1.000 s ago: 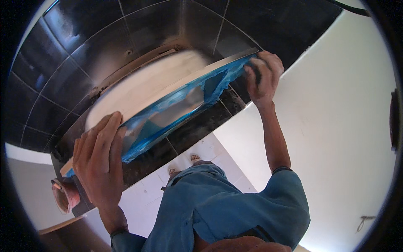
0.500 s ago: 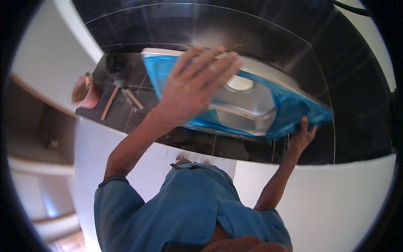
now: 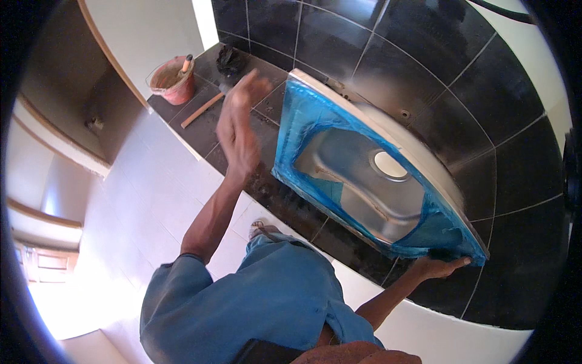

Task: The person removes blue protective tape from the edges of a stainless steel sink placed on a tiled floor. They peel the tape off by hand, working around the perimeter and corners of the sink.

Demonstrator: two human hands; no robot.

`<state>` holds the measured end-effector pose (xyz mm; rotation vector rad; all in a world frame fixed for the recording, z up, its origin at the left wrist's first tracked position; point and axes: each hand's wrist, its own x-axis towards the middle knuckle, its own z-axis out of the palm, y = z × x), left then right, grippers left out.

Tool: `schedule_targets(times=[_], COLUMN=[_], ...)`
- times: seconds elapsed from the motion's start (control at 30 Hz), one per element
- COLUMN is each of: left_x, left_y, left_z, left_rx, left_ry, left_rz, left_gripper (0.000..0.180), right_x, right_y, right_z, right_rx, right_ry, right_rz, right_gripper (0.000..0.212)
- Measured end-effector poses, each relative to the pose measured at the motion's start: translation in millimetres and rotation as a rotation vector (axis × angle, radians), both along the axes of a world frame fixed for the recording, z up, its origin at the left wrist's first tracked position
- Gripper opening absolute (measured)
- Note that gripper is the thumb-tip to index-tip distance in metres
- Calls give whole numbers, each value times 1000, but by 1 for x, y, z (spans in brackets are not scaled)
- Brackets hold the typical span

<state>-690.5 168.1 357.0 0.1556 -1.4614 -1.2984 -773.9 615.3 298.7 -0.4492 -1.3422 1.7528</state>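
Observation:
A stainless steel kitchen sink point(image 3: 397, 197), its rim wrapped in torn blue film, is propped at a tilt on the black-tiled counter with its bowl facing me. The round drain hole shows in the bowl. My right hand point(image 3: 436, 267) grips the sink's near right corner, the thumb lying along the edge and the other fingers hidden behind film and rim. Off the sink, to its left, my left hand point(image 3: 239, 124) is raised over the counter, empty. Its fingers are stretched out and somewhat blurred. Beneath and beside it lies a wooden-handled tool point(image 3: 202, 110), its head partly covered by the hand.
A reddish bucket point(image 3: 177, 91) with a handled tool in it stands at the counter's left end. Near it sits a crumpled black bag or cloth point(image 3: 231, 60). Black wall tiles point(image 3: 436, 36) rise behind the sink, with a small wall fitting point(image 3: 405, 113). White floor tiles point(image 3: 136, 176) lie left.
My left hand has come off the sink's upper rim and moved left. My right hand still holds the corner. The view has turned, showing more of the bucket and floor.

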Motion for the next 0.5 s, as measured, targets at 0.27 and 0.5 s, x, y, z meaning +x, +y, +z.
schedule_targets(times=[0.27,0.5], left_x=[-29,-51], left_y=[15,-22], left_z=[-16,-50], left_rx=[75,111], left_ry=[-249,-503], left_rz=[-303,-557], left_gripper=[53,59], right_x=[-13,-70], right_y=[-8,-27], right_z=[0,13], right_rx=[34,285], right_ry=[-35,-172], right_rz=[31,12], right_gripper=[87,74])
